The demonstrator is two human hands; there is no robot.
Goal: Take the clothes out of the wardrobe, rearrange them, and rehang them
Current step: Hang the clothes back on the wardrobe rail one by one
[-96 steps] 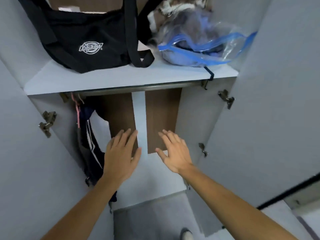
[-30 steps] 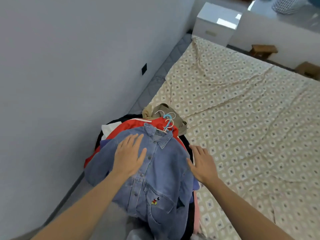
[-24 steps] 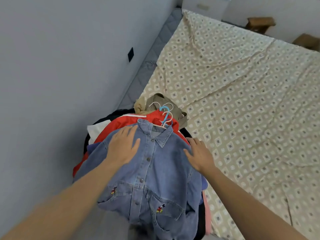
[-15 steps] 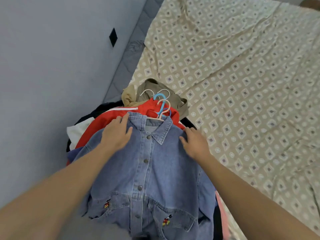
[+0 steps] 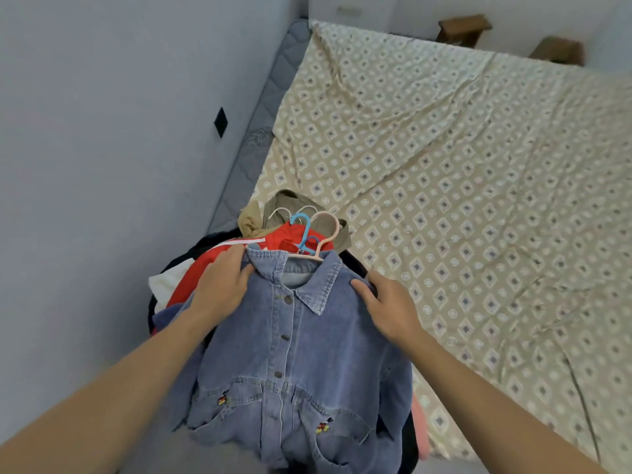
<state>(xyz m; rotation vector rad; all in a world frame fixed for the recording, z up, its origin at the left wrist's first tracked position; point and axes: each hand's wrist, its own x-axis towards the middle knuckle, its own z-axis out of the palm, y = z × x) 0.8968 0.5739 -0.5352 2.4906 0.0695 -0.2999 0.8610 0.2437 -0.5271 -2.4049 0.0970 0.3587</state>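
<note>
A blue denim shirt [image 5: 290,364] on a pink hanger [image 5: 325,237] tops a pile of clothes at the near left corner of the bed. Under it lie a red garment [image 5: 195,278], a white one [image 5: 164,282], dark ones and an olive jacket [image 5: 297,206], with blue and white hanger hooks [image 5: 301,224] sticking out. My left hand [image 5: 222,285] pinches the shirt's left shoulder by the collar. My right hand [image 5: 386,309] grips its right shoulder, fingers curled over the edge.
The bed's beige patterned sheet [image 5: 461,172] stretches away to the right. A grey wall [image 5: 102,148] with a black socket [image 5: 220,122] runs along the left, the grey mattress edge [image 5: 260,124] against it. Two wooden stools [image 5: 465,27] stand beyond the bed.
I turned from the wardrobe to the bed. My hands slid up the denim shirt from its chest to its shoulders and closed on it.
</note>
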